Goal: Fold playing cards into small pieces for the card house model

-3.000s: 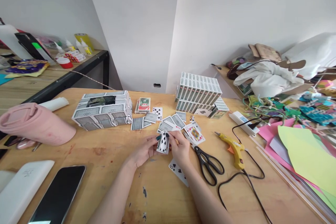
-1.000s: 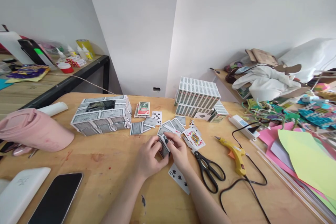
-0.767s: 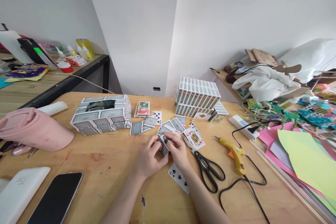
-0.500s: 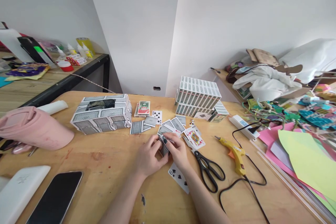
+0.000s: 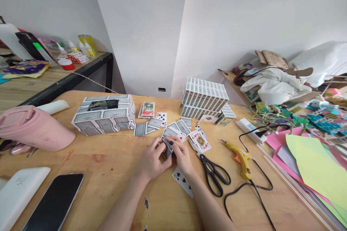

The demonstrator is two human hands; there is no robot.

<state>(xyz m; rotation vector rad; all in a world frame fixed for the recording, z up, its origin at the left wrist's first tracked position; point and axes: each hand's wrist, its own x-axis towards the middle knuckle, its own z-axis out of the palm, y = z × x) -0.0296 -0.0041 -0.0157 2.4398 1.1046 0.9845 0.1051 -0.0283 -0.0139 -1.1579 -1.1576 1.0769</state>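
Between both hands I hold a playing card (image 5: 167, 151) with a patterned grey back; it looks bent or folded. My left hand (image 5: 154, 158) closes on its left side, and my right hand (image 5: 181, 154) pinches it from the right. Loose playing cards (image 5: 183, 127) lie just beyond the fingers, some face down. A nine of spades (image 5: 183, 181) is partly under my right wrist. Right of that hand are a face card (image 5: 200, 140) and black-handled scissors (image 5: 215, 175). A box covered in cards (image 5: 104, 117), with an opening on top, stands at the back left.
Stacked card boxes (image 5: 204, 97) stand at the back. A yellow glue gun (image 5: 242, 158) with its cord lies right, near a power strip (image 5: 251, 130) and coloured paper (image 5: 316, 166). On the left are a pink tumbler (image 5: 38, 130) and a phone (image 5: 54, 202).
My fingers have shifted slightly on the card, and more of its patterned back shows between them. The whole view has moved a little; the other things stay in place.
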